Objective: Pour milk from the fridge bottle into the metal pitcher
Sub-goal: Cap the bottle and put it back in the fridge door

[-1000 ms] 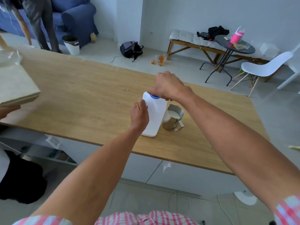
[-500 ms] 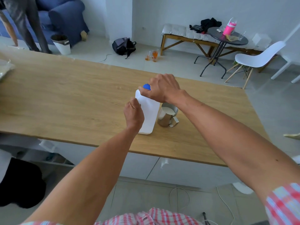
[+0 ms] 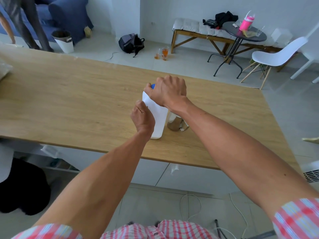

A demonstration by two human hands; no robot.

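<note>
A white plastic milk bottle (image 3: 158, 118) stands upright on the wooden table (image 3: 69, 100). My left hand (image 3: 142, 119) grips its left side. My right hand (image 3: 167, 92) is closed over the bottle's top, fingers around the blue cap (image 3: 153, 86), of which only a sliver shows. Just right of the bottle stands the metal pitcher (image 3: 175, 124), its rim and inside hidden behind my right wrist; its handle points toward me.
The table's near edge runs just below the bottle; its right end is at about (image 3: 262, 94). A person stands at the far left by a blue sofa (image 3: 69, 16). On the floor beyond the table are a backpack (image 3: 131, 43), glasses (image 3: 163, 53), a bench, round table and white chair (image 3: 278, 56).
The camera has shifted, so the slab at the table's left end has left the view. My right hand has turned over the blue cap and now hides the pitcher's milk-filled inside.
</note>
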